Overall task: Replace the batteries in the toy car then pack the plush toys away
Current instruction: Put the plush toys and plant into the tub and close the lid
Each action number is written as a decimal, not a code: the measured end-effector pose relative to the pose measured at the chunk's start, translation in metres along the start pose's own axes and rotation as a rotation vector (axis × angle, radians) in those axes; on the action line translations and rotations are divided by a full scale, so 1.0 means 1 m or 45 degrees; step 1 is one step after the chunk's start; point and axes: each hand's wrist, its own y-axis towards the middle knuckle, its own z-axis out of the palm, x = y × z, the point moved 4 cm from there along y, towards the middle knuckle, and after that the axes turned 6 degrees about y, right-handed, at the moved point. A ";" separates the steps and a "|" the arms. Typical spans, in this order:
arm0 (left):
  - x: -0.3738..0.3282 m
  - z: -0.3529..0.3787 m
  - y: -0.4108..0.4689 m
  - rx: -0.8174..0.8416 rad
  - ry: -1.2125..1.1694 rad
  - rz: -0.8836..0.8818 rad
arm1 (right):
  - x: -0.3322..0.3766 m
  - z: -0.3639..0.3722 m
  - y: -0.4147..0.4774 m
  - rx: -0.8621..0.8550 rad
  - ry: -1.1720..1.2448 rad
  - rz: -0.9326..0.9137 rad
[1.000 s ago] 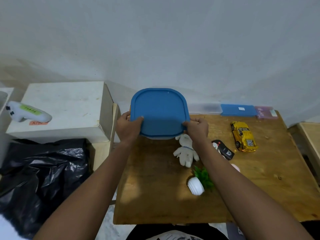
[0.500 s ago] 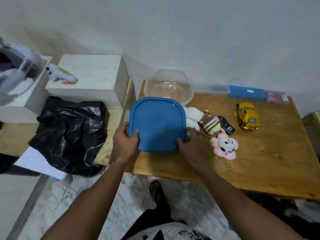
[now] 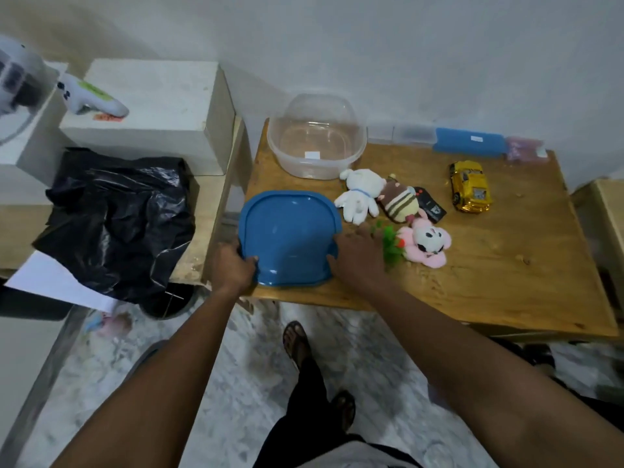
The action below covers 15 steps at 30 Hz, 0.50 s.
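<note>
A blue lid (image 3: 287,236) lies at the front left corner of the wooden table (image 3: 506,265). My left hand (image 3: 233,265) grips its near left edge and my right hand (image 3: 358,256) holds its near right edge. Behind it stands an open clear plastic container (image 3: 317,140), empty. To the right lie a white plush (image 3: 359,194), a brown striped plush (image 3: 400,201), a pink plush (image 3: 427,241) and a small green plant toy (image 3: 391,244). The yellow toy car (image 3: 470,186) sits further right, with a black remote (image 3: 430,204) beside the plushes.
A blue case (image 3: 469,145) and small clear boxes (image 3: 401,133) line the wall edge. Left of the table are a black plastic bag (image 3: 118,217), a white box (image 3: 152,113) with a white controller (image 3: 91,99) on it. My feet (image 3: 297,339) stand on the marble floor.
The blue lid has come down from the container to the table's front left corner, still in both hands. The view has tilted down and the open container now shows.
</note>
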 end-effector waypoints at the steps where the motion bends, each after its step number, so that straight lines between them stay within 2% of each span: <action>1: -0.002 0.001 0.004 0.010 0.074 -0.011 | -0.001 -0.001 0.000 -0.003 0.005 -0.005; 3: -0.006 0.002 0.006 0.028 0.229 -0.035 | -0.007 -0.003 -0.001 -0.036 0.064 -0.002; 6: -0.023 0.001 -0.002 -0.004 0.359 -0.026 | -0.023 -0.016 -0.008 -0.252 0.193 -0.012; 10: -0.073 0.011 -0.019 -0.013 0.162 0.174 | -0.055 -0.038 -0.020 -0.597 0.318 0.121; 15: -0.143 0.039 -0.038 0.165 0.098 0.421 | -0.110 -0.037 -0.042 -0.702 0.403 0.297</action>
